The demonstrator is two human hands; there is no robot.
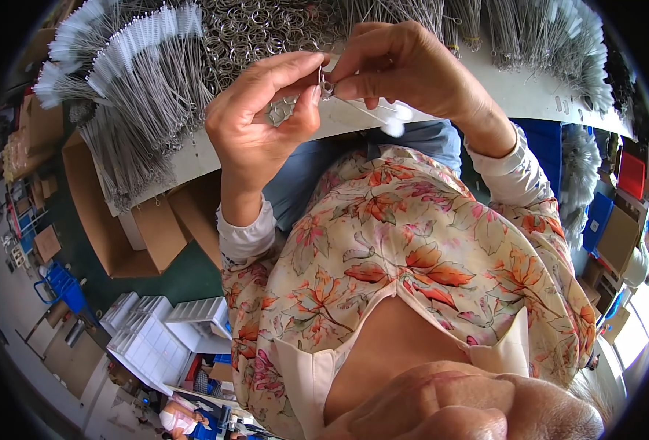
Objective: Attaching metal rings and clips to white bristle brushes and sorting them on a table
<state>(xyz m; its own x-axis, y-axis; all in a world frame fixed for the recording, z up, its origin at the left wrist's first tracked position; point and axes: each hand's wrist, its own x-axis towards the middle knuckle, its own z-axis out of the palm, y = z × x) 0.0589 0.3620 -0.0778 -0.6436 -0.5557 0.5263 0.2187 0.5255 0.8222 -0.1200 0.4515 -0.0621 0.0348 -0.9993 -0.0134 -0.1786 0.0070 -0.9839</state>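
Over the near edge of the white table [185, 158], my two hands meet at a small metal ring [327, 89]. My left hand [244, 121] pinches the ring between thumb and forefinger, and more shiny rings [280, 111] show inside its curled fingers. From the other side, my right hand [431, 70] closes thumb and forefinger at the same ring; exactly what its fingertips grip is partly hidden. A thin wire runs down from there to white brush tips [393, 123] hanging below my right hand. Behind the hands lies a heap of metal rings [266, 33].
Wire brushes with white bristles [148, 62] are stacked at the table's left, and more wire brushes [552, 44] lie at the right. Cardboard boxes [148, 235] stand below the left edge. A blue bin [544, 150] is under the right side.
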